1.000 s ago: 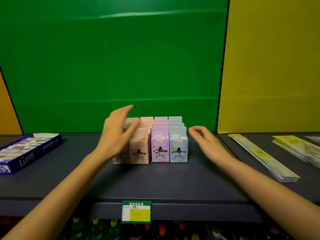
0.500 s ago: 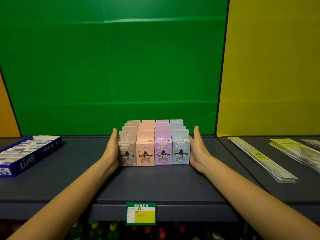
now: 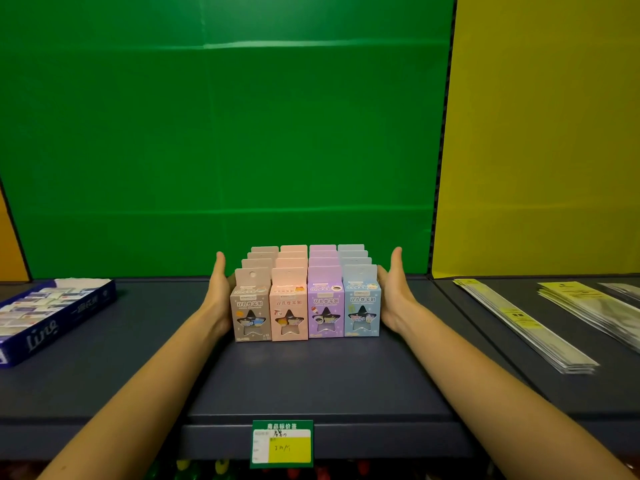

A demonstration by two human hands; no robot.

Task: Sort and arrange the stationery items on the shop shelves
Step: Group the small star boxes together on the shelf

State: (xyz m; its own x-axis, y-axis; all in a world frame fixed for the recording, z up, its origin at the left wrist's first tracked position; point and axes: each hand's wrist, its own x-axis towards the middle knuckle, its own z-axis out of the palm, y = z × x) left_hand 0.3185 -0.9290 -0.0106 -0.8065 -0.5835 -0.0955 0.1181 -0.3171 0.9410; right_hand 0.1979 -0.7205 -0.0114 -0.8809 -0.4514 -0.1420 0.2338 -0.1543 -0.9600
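A block of small star-window stationery boxes stands on the dark shelf [image 3: 311, 375] in four columns: brown [image 3: 250, 313], pink [image 3: 289, 311], purple [image 3: 325, 310] and light blue [image 3: 362, 308], each several boxes deep. My left hand [image 3: 218, 292] lies flat against the brown column's outer side, fingers straight and pointing to the back. My right hand [image 3: 394, 292] lies flat against the blue column's outer side in the same way. The front faces line up evenly.
A dark blue tray of small packs [image 3: 52, 320] sits at the shelf's left end. Long clear packets [image 3: 519, 320] and a yellow-labelled stack [image 3: 581, 303] lie on the right section. A green price tag [image 3: 282, 443] hangs on the front edge. Green and yellow back panels rise behind.
A second ago my left hand was on top of the brown column and my right hand hovered beside the blue one. Both now rest flat against the block's sides, and the columns stand squared.
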